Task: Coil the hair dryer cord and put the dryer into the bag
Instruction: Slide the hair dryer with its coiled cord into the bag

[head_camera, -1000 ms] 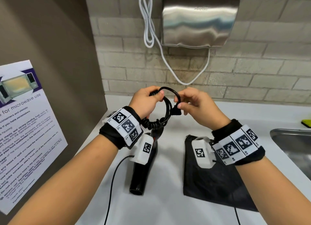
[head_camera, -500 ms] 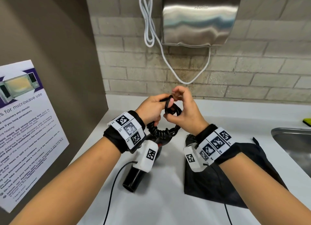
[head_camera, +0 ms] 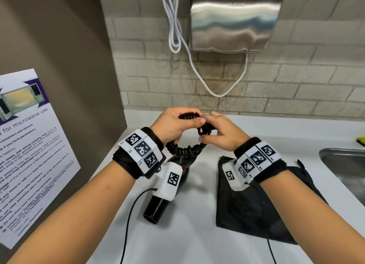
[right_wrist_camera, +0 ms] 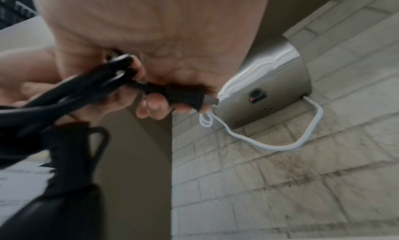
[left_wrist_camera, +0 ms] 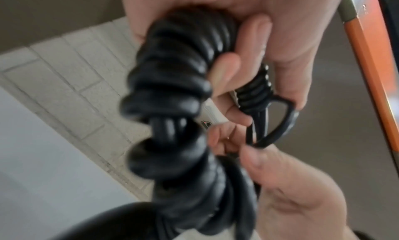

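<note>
The black hair dryer (head_camera: pixel 158 206) lies on the white counter (head_camera: pixel 187 244), nozzle toward me, partly hidden by my left wrist camera. Its curly black cord (head_camera: pixel 183 151) rises from the handle into a bundle held above the counter. My left hand (head_camera: pixel 175 125) grips the coiled bundle (left_wrist_camera: pixel 177 93). My right hand (head_camera: pixel 219 133) pinches the plug end (right_wrist_camera: pixel 181 95) and straight loops (right_wrist_camera: pixel 86 93) against the bundle. The black mesh bag (head_camera: pixel 254 210) lies flat on the counter to the right of the dryer, under my right wrist.
A steel hand dryer (head_camera: pixel 235 20) with a white cable (head_camera: pixel 175 26) hangs on the brick wall behind. A steel sink (head_camera: pixel 347 170) is at the right edge, a yellow-green object (head_camera: pixel 361 140) beyond it. A brown panel with a microwave notice (head_camera: pixel 25 155) stands left.
My hands have come closer together and lowered slightly. The right hand brought the plug end in against the bundle held by the left. The dryer's nozzle swung slightly on the counter.
</note>
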The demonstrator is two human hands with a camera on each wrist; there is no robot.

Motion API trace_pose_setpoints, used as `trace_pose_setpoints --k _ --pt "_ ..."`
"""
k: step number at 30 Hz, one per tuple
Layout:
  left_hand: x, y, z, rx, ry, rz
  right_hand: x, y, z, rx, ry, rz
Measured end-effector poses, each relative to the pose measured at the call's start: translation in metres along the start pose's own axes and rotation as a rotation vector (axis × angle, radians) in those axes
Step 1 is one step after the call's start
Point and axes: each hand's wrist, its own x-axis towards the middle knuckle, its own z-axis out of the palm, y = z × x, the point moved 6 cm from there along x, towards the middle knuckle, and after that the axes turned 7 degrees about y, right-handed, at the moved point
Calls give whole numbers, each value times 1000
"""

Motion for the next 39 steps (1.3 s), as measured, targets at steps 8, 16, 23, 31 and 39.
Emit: trace_pose_setpoints --k 8,16,23,31,39 --pt "-2 -4 8 94 14 -19 0 8 -38 -467 222 -171" --pt "-8 -20 33 100 -17 -94 -5 -1 -46 -634 422 -254" --pt "-15 -45 49 -93 -72 -347 -19 7 -34 -524 465 -163" --pt "-16 -54 48 136 5 -270 -31 1 -17 -967 266 -205" --pt "-23 -62 43 581 -12 -109 -53 5 11 -399 -271 105"
